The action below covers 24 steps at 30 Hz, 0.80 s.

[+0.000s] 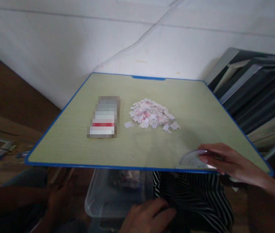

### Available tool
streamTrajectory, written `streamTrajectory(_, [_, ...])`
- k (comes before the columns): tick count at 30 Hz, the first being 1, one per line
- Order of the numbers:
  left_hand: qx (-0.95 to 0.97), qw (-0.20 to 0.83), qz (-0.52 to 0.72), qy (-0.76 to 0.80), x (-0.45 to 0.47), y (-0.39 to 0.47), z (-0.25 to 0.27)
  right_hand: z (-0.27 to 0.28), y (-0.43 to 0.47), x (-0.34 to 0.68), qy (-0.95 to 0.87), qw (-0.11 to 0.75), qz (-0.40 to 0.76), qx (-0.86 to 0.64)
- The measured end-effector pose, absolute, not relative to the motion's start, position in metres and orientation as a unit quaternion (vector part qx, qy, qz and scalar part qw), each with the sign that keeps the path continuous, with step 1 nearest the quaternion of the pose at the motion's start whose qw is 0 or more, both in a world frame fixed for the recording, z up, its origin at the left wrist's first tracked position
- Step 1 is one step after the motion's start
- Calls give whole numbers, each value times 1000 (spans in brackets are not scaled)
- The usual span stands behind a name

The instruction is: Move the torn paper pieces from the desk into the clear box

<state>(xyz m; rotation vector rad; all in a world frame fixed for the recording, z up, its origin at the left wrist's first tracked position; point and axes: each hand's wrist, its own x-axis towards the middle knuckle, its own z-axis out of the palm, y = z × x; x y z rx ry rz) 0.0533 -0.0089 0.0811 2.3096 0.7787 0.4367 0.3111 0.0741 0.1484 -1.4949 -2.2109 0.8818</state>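
Note:
My right hand (227,160) is at the front right of the table, its thumb and fingers closed on a clear half-round protractor (192,160). The protractor's straight side lies along the table's front edge, and its right end is hidden by the fingers. Below that edge, over my lap, rests my left hand (149,216), with bent fingers slightly apart and no object visible in it. A heap of small white and pink paper scraps (152,113) lies mid-table. To its left is a flat oblong thing (104,118), blurred, with a red band.
The pale table (62,142) has a blue rim and stands against a white wall. Under its front sits a clear plastic box (98,197) with unclear contents. Another person's arm (23,197) is at lower left. Dark flat panels (256,87) lean at right.

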Motion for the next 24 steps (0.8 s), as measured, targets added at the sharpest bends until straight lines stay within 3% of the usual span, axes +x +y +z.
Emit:
streamTrajectory(17, [831,474,78,281,48,6,91,147,69,298,-746,250,341,-515])
streamTrajectory(24, [861,441,58,248,56,16,94,147,113,228,-837,209,173,-474])
